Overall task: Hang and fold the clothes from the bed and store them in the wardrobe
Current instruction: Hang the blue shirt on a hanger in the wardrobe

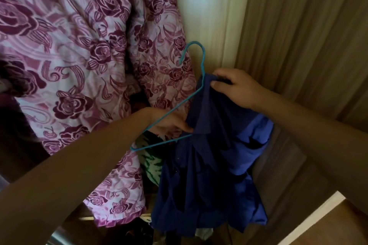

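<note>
Centre-right of the frame, the right grip pinched the blue shirt over the teal hanger. Whether the left grip clasped collar or wire was unclear. Only half-threaded, the shirt could slide off the hanger's bare arm.

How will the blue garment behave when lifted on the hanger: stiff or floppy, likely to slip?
Probably floppy: the blue garment hangs in folds below the right hand. It may slip, as the teal wire hanger looks thin and smooth.
</note>
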`<state>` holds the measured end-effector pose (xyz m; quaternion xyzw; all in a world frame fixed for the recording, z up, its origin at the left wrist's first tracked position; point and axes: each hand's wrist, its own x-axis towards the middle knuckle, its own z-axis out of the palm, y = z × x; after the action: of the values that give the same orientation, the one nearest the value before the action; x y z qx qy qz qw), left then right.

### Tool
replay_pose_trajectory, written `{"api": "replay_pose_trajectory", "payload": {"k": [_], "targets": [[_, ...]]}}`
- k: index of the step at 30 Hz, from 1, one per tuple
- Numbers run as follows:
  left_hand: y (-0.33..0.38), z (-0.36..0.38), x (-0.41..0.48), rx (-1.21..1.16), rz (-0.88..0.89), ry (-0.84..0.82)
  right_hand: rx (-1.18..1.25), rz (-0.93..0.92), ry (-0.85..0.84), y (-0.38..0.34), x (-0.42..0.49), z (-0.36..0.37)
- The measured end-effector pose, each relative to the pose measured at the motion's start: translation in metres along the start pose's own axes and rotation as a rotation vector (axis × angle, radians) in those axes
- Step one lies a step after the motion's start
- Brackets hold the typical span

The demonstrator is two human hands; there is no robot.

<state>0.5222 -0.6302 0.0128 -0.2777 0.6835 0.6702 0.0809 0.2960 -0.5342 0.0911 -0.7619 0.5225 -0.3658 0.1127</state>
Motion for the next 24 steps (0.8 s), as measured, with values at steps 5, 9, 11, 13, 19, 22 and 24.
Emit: {"api": "replay_pose_trajectory", "payload": {"k": [5,9,11,13,19,22,24], "targets": [[-0.011,-0.016,-0.010,0.044,-0.063,0.184,0.025,-0.006,0.039,-0.008,0.000,-0.008],[-0.010,-0.037,-0.043,-0.002,0.141,0.427,-0.332,-0.059,0.142,-0.008,0.002,-0.015],[0.005,-0.042,-0.065,0.192,0.153,0.557,-0.489,-0.074,0.183,-0.006,0.006,-0.019],[0.020,-0.051,-0.085,0.508,0.103,0.686,-0.567,-0.077,0.149,-0.003,0.012,-0.025],[0.043,-0.069,-0.133,0.981,-0.031,0.989,-0.761,-0.053,0.059,0.005,0.030,-0.035],[0.061,-0.068,-0.152,0.893,-0.005,1.112,-0.801,0.016,0.079,0.002,0.036,-0.036],[0.080,-0.063,-0.160,0.795,0.031,1.173,-0.847,0.045,0.103,-0.003,0.040,-0.033]]}}
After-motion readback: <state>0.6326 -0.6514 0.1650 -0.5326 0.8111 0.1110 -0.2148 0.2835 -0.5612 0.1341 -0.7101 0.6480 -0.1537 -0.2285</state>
